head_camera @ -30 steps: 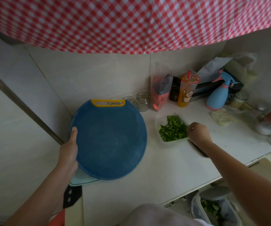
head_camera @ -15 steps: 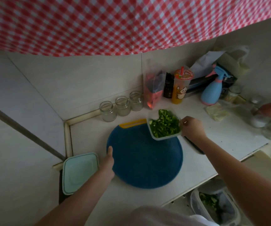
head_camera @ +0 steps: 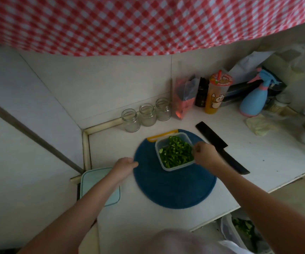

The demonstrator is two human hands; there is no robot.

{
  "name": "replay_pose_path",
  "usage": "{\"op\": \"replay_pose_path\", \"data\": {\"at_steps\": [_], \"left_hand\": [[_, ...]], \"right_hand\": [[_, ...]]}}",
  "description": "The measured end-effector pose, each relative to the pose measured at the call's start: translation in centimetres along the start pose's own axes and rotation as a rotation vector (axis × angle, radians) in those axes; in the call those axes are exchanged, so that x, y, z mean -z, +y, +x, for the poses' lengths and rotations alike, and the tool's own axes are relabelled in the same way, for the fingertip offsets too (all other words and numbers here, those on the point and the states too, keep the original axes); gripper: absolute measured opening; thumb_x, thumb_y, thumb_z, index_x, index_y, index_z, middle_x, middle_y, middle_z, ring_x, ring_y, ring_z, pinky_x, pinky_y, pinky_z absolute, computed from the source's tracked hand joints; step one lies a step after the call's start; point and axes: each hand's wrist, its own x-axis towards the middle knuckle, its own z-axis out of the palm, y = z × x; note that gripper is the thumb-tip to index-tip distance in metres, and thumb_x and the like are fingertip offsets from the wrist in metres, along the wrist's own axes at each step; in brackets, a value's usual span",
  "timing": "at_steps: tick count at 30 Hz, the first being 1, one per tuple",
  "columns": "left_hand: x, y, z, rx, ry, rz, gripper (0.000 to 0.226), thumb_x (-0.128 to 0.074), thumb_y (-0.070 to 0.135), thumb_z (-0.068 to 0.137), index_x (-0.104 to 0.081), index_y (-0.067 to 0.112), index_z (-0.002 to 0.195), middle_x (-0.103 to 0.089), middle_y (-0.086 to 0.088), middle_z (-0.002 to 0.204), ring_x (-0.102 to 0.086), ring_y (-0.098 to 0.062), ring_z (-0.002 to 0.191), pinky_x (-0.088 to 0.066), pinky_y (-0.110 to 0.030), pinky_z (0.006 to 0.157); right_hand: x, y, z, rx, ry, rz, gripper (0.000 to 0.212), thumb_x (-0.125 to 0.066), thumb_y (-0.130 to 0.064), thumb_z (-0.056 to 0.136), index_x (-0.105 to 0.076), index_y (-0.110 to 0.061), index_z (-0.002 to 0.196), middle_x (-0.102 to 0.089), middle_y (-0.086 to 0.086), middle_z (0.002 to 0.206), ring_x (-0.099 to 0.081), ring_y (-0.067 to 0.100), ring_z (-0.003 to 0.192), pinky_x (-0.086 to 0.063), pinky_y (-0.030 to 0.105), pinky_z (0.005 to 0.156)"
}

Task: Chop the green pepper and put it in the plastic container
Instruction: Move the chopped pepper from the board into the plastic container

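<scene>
A white counter (head_camera: pixel 148 217) fills the corner, with tiled wall behind it and to the left. Near its middle lies a round blue chopping board (head_camera: pixel 173 187) with a yellow handle at its far edge. Just right of the board lies a black knife (head_camera: pixel 221 146), blade pointing away. At the near left edge sits a pale green lid (head_camera: pixel 93 180). Along the far wall stand three empty glass jars (head_camera: pixel 147 115) in a row. Right of them come a clear bag (head_camera: pixel 183 99), a dark bottle (head_camera: pixel 201 94), an orange drink cup (head_camera: pixel 216 94) and a blue spray bottle (head_camera: pixel 254 99). Further right lies a pale crumpled thing (head_camera: pixel 258 125), perhaps a cloth.
</scene>
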Motion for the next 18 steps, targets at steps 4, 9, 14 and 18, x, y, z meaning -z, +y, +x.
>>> {"op": "replay_pose_path", "data": {"at_steps": [4, 9, 14, 18], "left_hand": [[4.0, -2.6, 0.7, -0.102, 0.043, 0.598, 0.075, -0.07, 0.027, 0.083, -0.029, 0.013, 0.144, -0.031, -0.012, 0.147, -0.037, -0.024, 0.131, -0.029, -0.027, 0.106], [7.0, -6.2, 2.0, 0.035, -0.185, 1.068, 0.124, -0.077, 0.052, 0.066, 0.006, 0.015, 0.15, 0.003, -0.011, 0.157, 0.006, -0.031, 0.144, -0.003, -0.04, 0.118], [7.4, -6.3, 2.1, -0.014, -0.17, 1.079, 0.12, -0.077, 0.054, 0.065, -0.002, 0.015, 0.15, -0.015, -0.013, 0.153, -0.011, -0.032, 0.141, -0.013, -0.038, 0.116], [8.1, -4.6, 1.9, -0.145, -0.121, 0.852, 0.073, -0.08, 0.035, 0.07, -0.046, 0.015, 0.132, -0.052, -0.008, 0.127, -0.05, -0.021, 0.114, -0.042, -0.027, 0.09]], "right_hand": [[-1.2, -1.0, -0.3, 0.029, -0.044, -0.047, 0.012, -0.051, -0.009, 0.087, -0.061, -0.004, 0.088, -0.065, 0.011, 0.076, -0.063, 0.027, 0.074, -0.054, 0.037, 0.066], [-2.4, -1.2, -0.5, 0.015, -0.078, 0.03, 0.008, -0.051, -0.009, 0.087, -0.058, -0.005, 0.088, -0.064, 0.014, 0.08, -0.064, 0.03, 0.074, -0.057, 0.045, 0.07], [-2.6, -1.0, -0.8, -0.01, -0.088, 0.092, 0.006, -0.05, -0.006, 0.088, -0.055, -0.003, 0.087, -0.065, 0.019, 0.082, -0.066, 0.032, 0.07, -0.059, 0.04, 0.065], [-2.3, -1.1, -1.1, -0.032, -0.12, 0.127, 0.007, -0.05, -0.009, 0.091, -0.056, -0.005, 0.092, -0.065, 0.017, 0.085, -0.067, 0.03, 0.069, -0.058, 0.036, 0.066]]}}
